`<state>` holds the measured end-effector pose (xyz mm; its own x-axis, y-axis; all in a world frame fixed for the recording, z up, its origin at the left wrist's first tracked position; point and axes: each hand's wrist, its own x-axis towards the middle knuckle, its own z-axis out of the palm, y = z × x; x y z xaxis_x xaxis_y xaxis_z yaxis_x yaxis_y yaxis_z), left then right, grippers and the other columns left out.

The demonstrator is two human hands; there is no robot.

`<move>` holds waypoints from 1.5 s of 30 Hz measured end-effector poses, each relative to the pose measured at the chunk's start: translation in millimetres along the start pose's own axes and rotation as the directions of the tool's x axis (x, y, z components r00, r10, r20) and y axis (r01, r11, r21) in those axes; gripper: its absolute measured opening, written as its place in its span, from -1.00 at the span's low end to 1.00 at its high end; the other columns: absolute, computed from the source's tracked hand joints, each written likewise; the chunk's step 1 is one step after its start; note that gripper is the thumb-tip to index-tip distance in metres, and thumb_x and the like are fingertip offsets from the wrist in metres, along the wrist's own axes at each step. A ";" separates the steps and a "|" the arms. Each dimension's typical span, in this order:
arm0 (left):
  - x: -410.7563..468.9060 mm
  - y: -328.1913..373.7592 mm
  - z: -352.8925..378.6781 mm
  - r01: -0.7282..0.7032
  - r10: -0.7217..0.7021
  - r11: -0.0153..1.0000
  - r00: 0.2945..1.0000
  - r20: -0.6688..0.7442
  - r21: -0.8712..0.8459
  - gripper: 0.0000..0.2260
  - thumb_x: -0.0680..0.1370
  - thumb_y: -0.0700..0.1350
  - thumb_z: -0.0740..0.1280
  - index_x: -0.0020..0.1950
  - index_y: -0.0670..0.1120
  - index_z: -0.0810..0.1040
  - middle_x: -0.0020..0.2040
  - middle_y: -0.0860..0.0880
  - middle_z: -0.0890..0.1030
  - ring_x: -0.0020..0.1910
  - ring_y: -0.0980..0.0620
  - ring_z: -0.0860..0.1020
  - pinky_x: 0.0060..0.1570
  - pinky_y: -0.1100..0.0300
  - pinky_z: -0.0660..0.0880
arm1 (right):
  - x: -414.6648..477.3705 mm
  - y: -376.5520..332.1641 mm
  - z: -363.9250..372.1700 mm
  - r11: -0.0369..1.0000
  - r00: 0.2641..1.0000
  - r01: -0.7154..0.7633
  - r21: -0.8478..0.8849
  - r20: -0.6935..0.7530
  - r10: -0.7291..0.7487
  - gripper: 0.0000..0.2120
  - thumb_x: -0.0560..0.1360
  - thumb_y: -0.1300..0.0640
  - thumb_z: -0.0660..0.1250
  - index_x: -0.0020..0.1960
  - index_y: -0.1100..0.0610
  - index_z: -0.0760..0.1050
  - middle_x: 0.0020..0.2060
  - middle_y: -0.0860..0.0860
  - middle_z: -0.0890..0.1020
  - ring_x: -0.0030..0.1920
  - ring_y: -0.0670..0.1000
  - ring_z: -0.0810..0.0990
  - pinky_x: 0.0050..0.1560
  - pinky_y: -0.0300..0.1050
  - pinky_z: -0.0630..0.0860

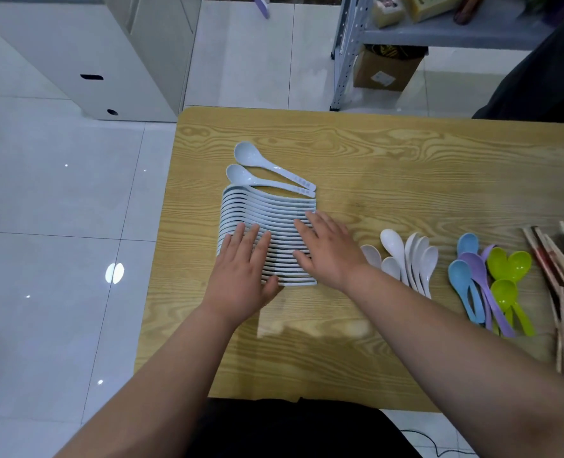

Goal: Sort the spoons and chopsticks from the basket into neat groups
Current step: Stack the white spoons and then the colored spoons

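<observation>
Resting flat with straight, released fingers, the left hand [241, 279] and right hand [327, 249] press a row of glossy pale-blue spoons [267, 213] nested on the wood-grain bench [406, 160]. Beyond the fingertips lie two loose spoons [267, 175]; right of them, smooth white spoons [416, 259], coloured plastic spoons [492, 279] and slender chopsticks [561, 276].

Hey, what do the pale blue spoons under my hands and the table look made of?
Pale blue spoons: probably glossy melamine or plastic, possibly ceramic; smooth with soft highlights. Table: wood-grain top, likely laminate, judging by its even sheen.
</observation>
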<state>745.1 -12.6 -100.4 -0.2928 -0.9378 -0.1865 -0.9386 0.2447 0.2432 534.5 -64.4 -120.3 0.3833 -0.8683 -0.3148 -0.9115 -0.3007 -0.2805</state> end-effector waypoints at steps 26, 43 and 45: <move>-80.5 132.0 -15.9 -0.241 0.269 0.954 0.951 0.151 -0.178 -0.54 0.50 0.15 0.24 0.37 0.02 0.50 0.23 0.02 0.56 0.19 -0.05 0.55 0.08 0.11 0.50 | -234.6 11.9 -24.6 0.988 0.986 -0.118 0.104 0.126 0.105 -0.65 0.62 -0.05 0.16 0.30 0.09 0.48 0.17 0.05 0.55 0.18 0.11 0.51 0.06 0.02 0.49; -66.9 203.0 10.2 -0.104 0.137 0.964 0.983 0.119 -0.246 -0.63 0.56 0.04 0.33 0.37 0.04 0.48 0.16 0.08 0.58 0.13 0.05 0.56 -0.02 0.16 0.50 | -260.5 101.9 -39.9 0.980 0.981 -0.151 0.129 0.139 0.133 -0.66 0.62 -0.03 0.16 0.31 0.05 0.51 0.17 0.04 0.57 0.17 0.10 0.54 0.00 -0.02 0.52; -67.9 216.0 17.2 0.018 0.023 0.966 0.988 0.154 -0.259 -0.64 0.56 0.05 0.32 0.36 0.08 0.47 0.15 0.11 0.57 0.11 0.10 0.56 -0.02 0.18 0.50 | -252.5 124.1 -45.1 0.988 0.982 -0.120 0.102 0.157 0.103 -0.69 0.62 -0.03 0.15 0.25 0.06 0.52 0.12 0.04 0.58 0.13 0.11 0.55 -0.03 -0.01 0.52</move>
<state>559.1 108.2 -51.6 -0.3391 -0.8828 -0.3250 -0.8645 0.1561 0.4778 317.8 99.8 -34.7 0.3056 -0.8218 -0.4809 -0.9311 -0.1523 -0.3314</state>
